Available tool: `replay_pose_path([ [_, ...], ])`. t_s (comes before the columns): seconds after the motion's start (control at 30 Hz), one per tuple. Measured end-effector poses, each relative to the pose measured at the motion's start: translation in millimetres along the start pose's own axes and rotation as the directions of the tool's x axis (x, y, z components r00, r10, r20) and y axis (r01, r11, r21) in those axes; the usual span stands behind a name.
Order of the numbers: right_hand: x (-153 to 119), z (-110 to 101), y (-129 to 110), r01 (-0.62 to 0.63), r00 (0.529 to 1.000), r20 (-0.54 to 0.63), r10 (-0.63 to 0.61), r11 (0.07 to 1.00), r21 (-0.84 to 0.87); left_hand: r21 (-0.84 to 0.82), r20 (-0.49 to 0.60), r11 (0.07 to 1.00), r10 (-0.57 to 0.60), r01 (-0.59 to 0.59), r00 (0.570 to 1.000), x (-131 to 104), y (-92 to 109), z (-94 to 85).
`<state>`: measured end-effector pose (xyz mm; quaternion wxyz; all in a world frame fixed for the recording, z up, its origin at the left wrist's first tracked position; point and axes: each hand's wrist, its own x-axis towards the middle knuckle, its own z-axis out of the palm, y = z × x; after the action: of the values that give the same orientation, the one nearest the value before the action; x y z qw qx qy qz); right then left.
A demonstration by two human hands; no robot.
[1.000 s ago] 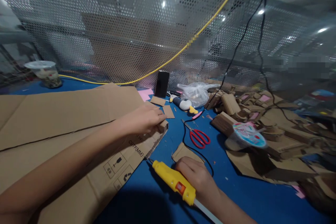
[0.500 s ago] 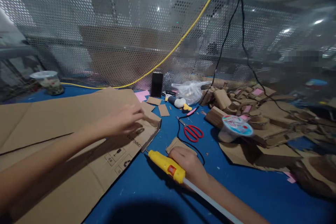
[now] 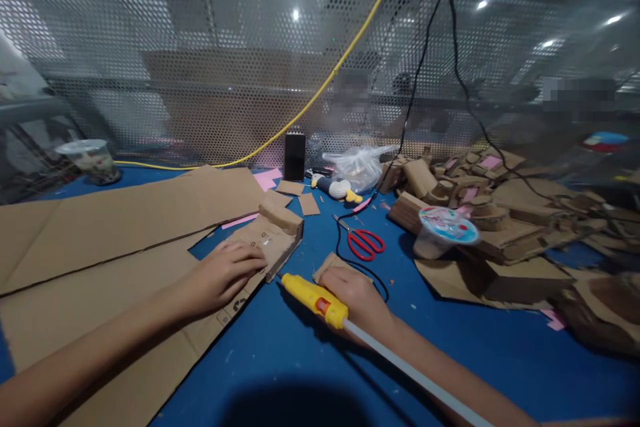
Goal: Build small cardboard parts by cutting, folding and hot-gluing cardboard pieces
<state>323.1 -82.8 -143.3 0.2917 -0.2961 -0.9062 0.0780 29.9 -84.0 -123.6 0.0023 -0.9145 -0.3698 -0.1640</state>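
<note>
Left hand (image 3: 225,273): fingers unclenched, palm down on one cardboard sheet (image 3: 125,280)
Right hand (image 3: 353,293): gripping one yellow glue gun (image 3: 311,297)
Scissors (image 3: 364,243): one pair, two o'clock from glue gun

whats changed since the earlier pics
The left hand left the far corner of the cardboard and drew back toward the person, now resting on its printed part. The right hand still holds the yellow glue gun; the red scissors stayed put.
</note>
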Motion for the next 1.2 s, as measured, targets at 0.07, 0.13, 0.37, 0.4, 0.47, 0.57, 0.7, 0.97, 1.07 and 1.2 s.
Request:
replay_pose_path([
  [0.07, 1, 1, 2, -0.012, 1.000, 0.008, 0.012, 1.000, 0.018, 0.032, 0.004, 0.999, 0.006, -0.006, 1.000, -3, -2, 3.7],
  [0.13, 2, 3, 3, -0.021, 1.000, 0.011, 0.020, 0.999, 0.034, 0.053, 0.013, 0.998, 0.023, -0.023, 1.000, -5, -4, 6.5],
  [0.37, 4, 6, 5, 0.011, 1.000, -0.023, -0.012, 1.000, -0.024, 0.021, -0.004, 0.999, 0.047, -0.047, 0.999, -5, -7, 9.8],
  [0.4, 4, 6, 5, 0.021, 0.999, -0.032, -0.022, 1.000, -0.024, 0.006, 0.000, 0.999, 0.042, -0.042, 0.999, -4, -8, 9.3],
  [0.47, 4, 6, 5, 0.045, 0.998, -0.039, -0.046, 0.999, -0.017, -0.017, 0.026, 0.999, 0.030, -0.030, 0.999, -2, -9, 7.3],
  [0.57, 4, 4, 4, 0.088, 0.995, -0.046, -0.089, 0.996, -0.023, -0.023, 0.046, 0.999, 0.024, -0.023, 0.999, -1, -11, 1.3],
  [0.7, 3, 2, 3, 0.118, 0.991, -0.066, -0.120, 0.992, -0.032, 0.014, 0.004, 1.000, -0.021, 0.021, 1.000, -8, -6, -12.6],
  [0.97, 0, 1, 2, 0.071, 0.994, -0.081, -0.072, 0.997, -0.021, 0.204, -0.059, 0.973, -0.103, 0.113, 0.993, -38, 35, -7.8],
  [1.07, 0, 2, 1, 0.068, 0.994, -0.087, -0.068, 0.998, -0.005, 0.255, -0.130, 0.956, -0.116, 0.146, 0.985, -40, 43, 3.2],
  [1.2, -2, 8, 2, 0.052, 0.995, -0.080, -0.053, 0.999, -0.015, 0.293, -0.205, 0.947, -0.073, 0.133, 0.976, -38, 45, 7.7],
])
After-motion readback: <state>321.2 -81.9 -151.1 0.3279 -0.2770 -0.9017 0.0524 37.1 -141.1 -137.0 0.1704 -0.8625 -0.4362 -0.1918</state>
